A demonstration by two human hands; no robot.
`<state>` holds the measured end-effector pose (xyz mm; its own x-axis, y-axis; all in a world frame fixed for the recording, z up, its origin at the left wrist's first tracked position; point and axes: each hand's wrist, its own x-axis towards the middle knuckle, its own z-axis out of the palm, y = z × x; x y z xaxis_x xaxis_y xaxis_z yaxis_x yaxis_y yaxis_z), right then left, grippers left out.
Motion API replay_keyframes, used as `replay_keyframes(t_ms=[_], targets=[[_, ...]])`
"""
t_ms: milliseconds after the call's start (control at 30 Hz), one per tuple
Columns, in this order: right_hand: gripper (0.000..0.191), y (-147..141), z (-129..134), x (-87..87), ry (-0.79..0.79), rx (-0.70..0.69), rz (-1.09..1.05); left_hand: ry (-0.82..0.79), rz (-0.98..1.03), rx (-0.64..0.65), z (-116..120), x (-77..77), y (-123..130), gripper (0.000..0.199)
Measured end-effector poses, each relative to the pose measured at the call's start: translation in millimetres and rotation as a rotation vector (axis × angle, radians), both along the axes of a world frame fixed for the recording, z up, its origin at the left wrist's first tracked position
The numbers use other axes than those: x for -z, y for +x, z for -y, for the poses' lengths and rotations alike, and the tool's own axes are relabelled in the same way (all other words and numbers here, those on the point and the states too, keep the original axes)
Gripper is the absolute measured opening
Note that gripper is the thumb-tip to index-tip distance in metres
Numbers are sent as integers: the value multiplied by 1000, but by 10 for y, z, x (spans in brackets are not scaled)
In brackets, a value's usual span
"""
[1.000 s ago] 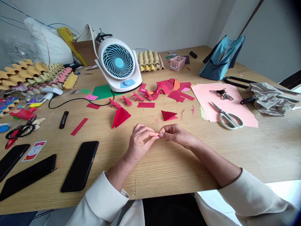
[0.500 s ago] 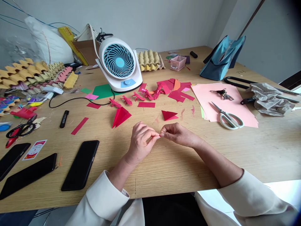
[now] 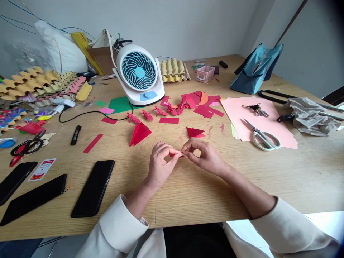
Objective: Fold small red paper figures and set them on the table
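My left hand [image 3: 162,161] and my right hand [image 3: 205,156] meet above the front middle of the table. Thumb and forefinger of each are pinched on a small piece of red paper [image 3: 183,155], mostly hidden by the fingers. Just beyond the right hand lies a folded red paper triangle [image 3: 195,132]. A larger folded red paper shape [image 3: 140,134] rests beyond the left hand. Behind them several small folded red paper figures [image 3: 147,115] stand in a slanting row.
A white fan [image 3: 139,71] stands at the back. Scissors [image 3: 264,139] and keys lie on pink paper sheets [image 3: 285,138] at right. At left are phones [image 3: 93,188], a black marker [image 3: 75,135] and a red paper strip [image 3: 92,143]. Egg trays [image 3: 174,70] sit behind.
The fingers have shifted on the red paper, and more of it shows between and behind them. My right forefinger is raised and more arched. The view has moved slightly.
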<state>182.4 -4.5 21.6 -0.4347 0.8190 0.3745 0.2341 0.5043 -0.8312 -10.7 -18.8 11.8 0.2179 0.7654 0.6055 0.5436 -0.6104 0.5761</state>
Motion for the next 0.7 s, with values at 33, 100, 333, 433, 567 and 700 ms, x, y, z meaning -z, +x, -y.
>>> replay_keyframes(t_ms=[33, 100, 333, 433, 567, 700], targets=[[9, -4, 1, 15, 48, 6, 4, -6, 15, 0, 4, -9, 6, 16], [9, -6, -4, 44, 137, 9, 13, -11, 35, -1, 11, -25, 15, 16], [9, 6, -16, 83, 255, 15, 70, 24, -21, -5, 15, -1, -12, 12], [11, 1, 8, 77, 278, 29, 117, 43, -58, 4, 13, 7, -22, 12], [12, -13, 37, 63, 269, 39, 118, 49, -95, 7, 10, -4, -19, 12], [11, -15, 38, 62, 278, 17, 142, 38, -95, 31, 15, -27, -6, 12]])
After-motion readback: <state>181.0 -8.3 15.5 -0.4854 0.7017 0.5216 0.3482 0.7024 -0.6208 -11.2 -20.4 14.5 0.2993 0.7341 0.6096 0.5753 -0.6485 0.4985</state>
